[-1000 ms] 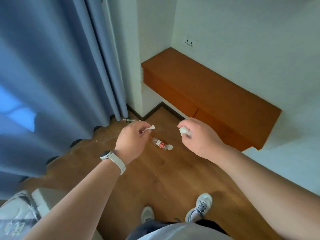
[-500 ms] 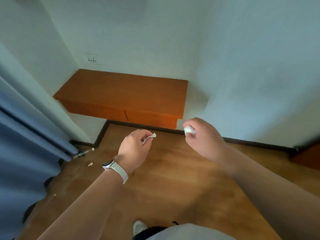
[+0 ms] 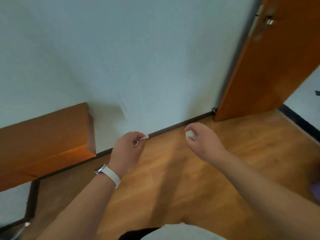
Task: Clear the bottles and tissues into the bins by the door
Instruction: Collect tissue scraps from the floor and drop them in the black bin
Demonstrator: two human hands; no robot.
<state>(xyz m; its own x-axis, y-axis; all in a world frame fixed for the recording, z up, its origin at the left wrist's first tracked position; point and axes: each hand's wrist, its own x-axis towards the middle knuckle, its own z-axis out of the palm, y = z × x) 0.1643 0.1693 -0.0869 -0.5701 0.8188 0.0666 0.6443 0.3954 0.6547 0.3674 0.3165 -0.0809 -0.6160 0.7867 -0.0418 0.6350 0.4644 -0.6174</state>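
Observation:
My left hand (image 3: 127,149), with a white watch band on the wrist, pinches a small twisted scrap of white tissue (image 3: 142,138) between thumb and fingertips. Held out to the right of it, my right hand (image 3: 201,138) has its fingers curled round a crumpled white tissue wad (image 3: 190,134). Both hands hover at about the same height above the wooden floor, in front of the skirting board. No bottle and no bin is in view.
A white wall (image 3: 138,58) fills the upper view with a dark skirting board (image 3: 174,127) at its foot. An orange wooden shelf (image 3: 46,135) juts out at left. An orange wooden door (image 3: 270,63) stands open at right.
The view has swung right: curtain and floor bottle went out of sight, the shelf slid left, and the open door came in at right. Both hands keep holding their tissues.

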